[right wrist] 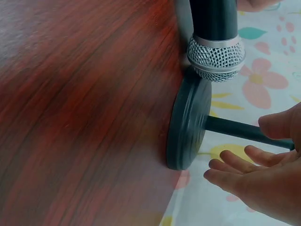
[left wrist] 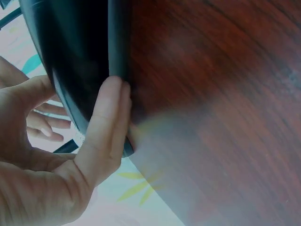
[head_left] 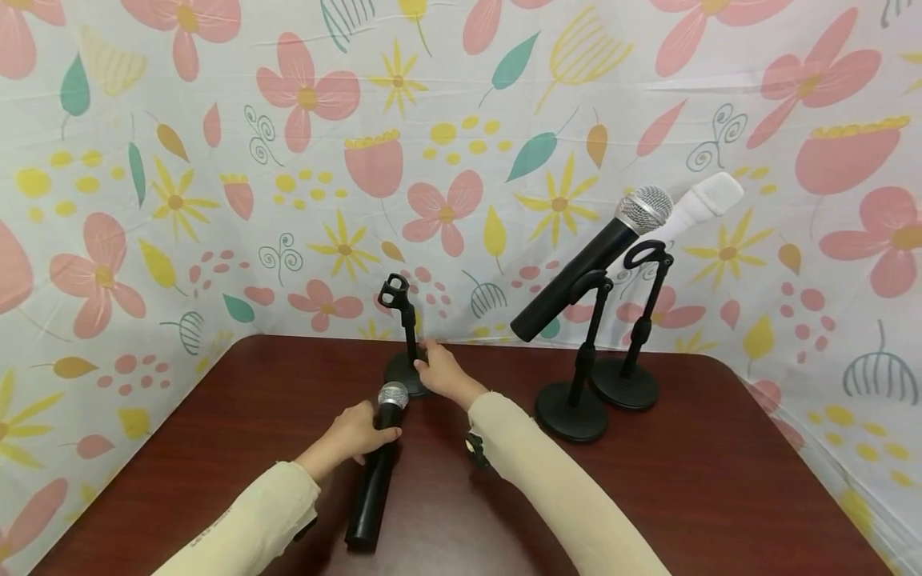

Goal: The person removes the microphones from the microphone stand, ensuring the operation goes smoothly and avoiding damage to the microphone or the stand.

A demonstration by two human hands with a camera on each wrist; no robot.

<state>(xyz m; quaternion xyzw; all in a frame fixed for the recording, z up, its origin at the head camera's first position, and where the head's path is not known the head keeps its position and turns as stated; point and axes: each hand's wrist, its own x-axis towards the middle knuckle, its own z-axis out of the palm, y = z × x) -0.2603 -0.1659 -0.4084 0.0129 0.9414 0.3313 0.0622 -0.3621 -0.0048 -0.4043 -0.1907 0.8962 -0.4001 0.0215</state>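
We see the left hand (head_left: pixel 356 432) curled around a black microphone (head_left: pixel 374 472) that lies on the dark wooden table (head_left: pixel 684 480), gripping it just below its silver mesh head, which points toward the back of the table. In the left wrist view the same hand (left wrist: pixel 61 155) shows its thumb laid along the dark barrel (left wrist: pixel 75 61), but the picture is blurred and the barrel is cut off at the top edge, so the mesh head is out of sight there. The right hand (head_left: pixel 442 372) sits at the small empty stand (head_left: pixel 405 344), just beside its thin post and over its round base. In the right wrist view the fingers (right wrist: pixel 235 165) are spread and relaxed under the post (right wrist: pixel 244 132), with the thumb above it; we cannot make out whether any of them actually touch it, so we read this hand as loose, not clamped. The base (right wrist: pixel 188 125) stands on the table edge-on to that camera, with the mesh head (right wrist: pixel 216 56) close against it. Behind, to the right, a second black microphone (head_left: pixel 591 260) and a white microphone (head_left: pixel 695 208) rest tilted in two taller stands (head_left: pixel 576 408), the white one partly hidden by the black one's head.
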